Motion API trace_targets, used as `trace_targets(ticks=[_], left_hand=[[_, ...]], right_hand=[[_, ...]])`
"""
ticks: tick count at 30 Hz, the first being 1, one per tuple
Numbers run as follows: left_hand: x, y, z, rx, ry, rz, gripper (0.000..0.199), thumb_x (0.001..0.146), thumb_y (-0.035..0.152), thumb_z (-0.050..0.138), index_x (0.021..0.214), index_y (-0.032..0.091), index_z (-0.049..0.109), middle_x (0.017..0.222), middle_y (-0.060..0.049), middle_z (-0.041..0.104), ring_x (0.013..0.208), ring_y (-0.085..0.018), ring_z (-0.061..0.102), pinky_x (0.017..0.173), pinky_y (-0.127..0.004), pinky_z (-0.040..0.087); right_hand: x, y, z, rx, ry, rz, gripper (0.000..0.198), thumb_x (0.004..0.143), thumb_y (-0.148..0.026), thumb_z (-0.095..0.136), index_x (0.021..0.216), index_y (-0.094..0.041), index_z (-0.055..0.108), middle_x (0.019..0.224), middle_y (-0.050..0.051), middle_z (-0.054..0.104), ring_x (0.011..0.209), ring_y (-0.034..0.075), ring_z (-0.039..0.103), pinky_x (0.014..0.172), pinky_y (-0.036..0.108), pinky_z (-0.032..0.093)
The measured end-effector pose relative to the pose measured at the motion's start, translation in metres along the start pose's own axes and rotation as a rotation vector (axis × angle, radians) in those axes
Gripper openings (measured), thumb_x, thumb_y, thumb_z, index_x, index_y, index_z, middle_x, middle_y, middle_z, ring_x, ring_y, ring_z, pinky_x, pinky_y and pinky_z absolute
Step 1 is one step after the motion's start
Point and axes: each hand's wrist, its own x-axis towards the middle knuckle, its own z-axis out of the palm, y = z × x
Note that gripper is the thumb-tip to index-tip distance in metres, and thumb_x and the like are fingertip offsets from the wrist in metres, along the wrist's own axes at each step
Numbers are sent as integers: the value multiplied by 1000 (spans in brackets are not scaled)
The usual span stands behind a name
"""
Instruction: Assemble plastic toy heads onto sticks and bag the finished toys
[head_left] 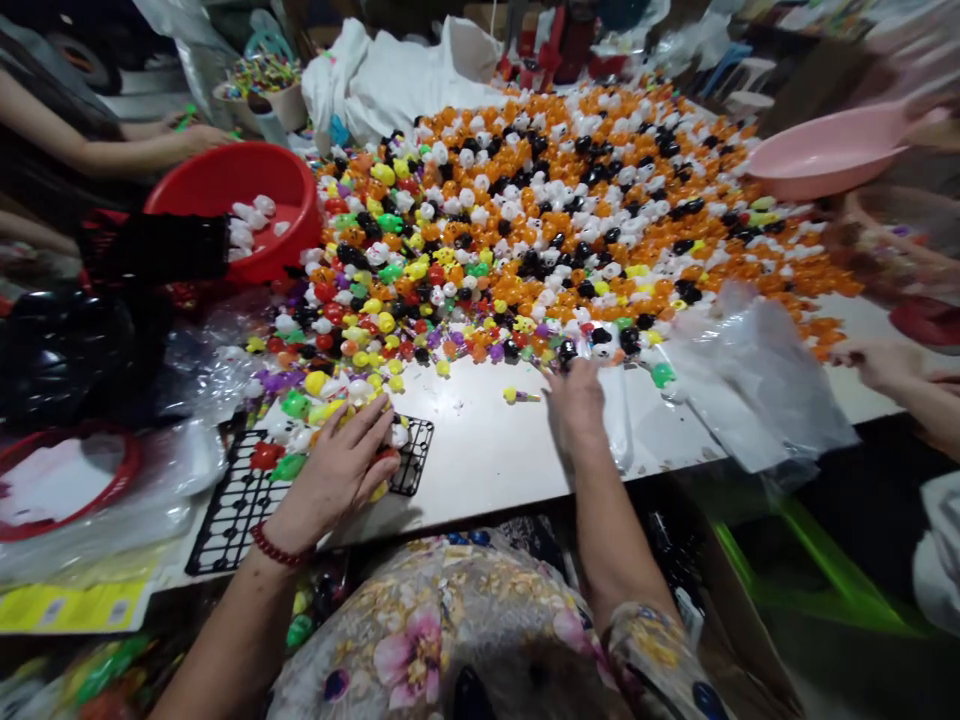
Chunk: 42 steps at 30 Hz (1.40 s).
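My left hand [346, 465], with a dark red bead bracelet [281, 546] at the wrist, lies palm down with fingers stretched over small coloured plastic toy pieces. Under them is a black plastic grid rack [238, 500], with red, green, white and yellow pieces showing beside the hand. My right hand [579, 405] is at the near edge of the big toy pile, its fingers curled down beside a black piece [568, 352]. What its fingertips grip is hidden. Near it are a white piece with black patches [602, 342] and a lone yellow-topped piece [519, 396].
Orange, white and black pieces [577, 180] spread across the white table [480, 450]. A red basin [232, 180] holds white pieces. Clear plastic bags [757, 370] lie right. Another person's arm [67, 130] is at left; a co-worker's hand [877, 362] and pink basin [825, 150] are at right.
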Motion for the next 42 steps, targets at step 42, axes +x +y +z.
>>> trace_targets(ticks=[42], left_hand=[[26, 2, -20, 13, -124, -26, 51, 100, 42, 36, 144, 17, 43, 151, -16, 43, 137, -28, 42, 114, -50, 32]], right_hand=[[-74, -115, 100, 527, -729, -619, 17, 71, -8, 57, 82, -15, 68, 78, 3, 68, 73, 18, 59, 70, 29, 46]])
